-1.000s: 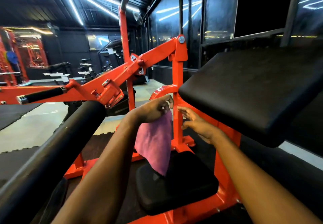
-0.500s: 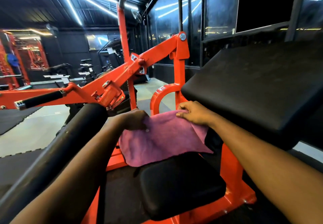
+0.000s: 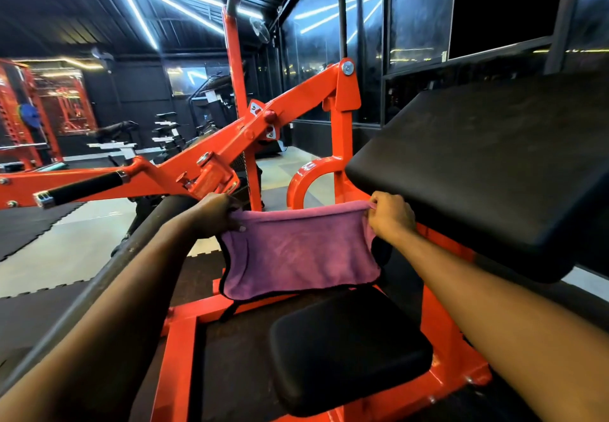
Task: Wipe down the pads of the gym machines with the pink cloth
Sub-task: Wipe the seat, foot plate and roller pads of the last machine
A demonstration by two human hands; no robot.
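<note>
The pink cloth [image 3: 301,252] hangs spread out between my two hands, above and behind the small black seat pad [image 3: 349,352]. My left hand [image 3: 216,214] grips the cloth's upper left corner. My right hand [image 3: 390,215] pinches its upper right corner, close to the front edge of the large black sloped pad [image 3: 494,164] on the right. The cloth's lower edge, trimmed in black, hangs just above the seat pad's far side. A long black roller pad [image 3: 108,276] runs under my left forearm.
The orange machine frame [image 3: 342,131] rises right behind the cloth, with an orange lever arm and a black-gripped handle [image 3: 85,187] reaching left. Dark glass panels [image 3: 418,12] line the right wall. Black mats and pale floor [image 3: 66,250] lie left, with more machines at the back.
One second ago the cloth hung bunched from my left hand alone. My right hand took its other corner, and both hands have drawn it out flat and wide.
</note>
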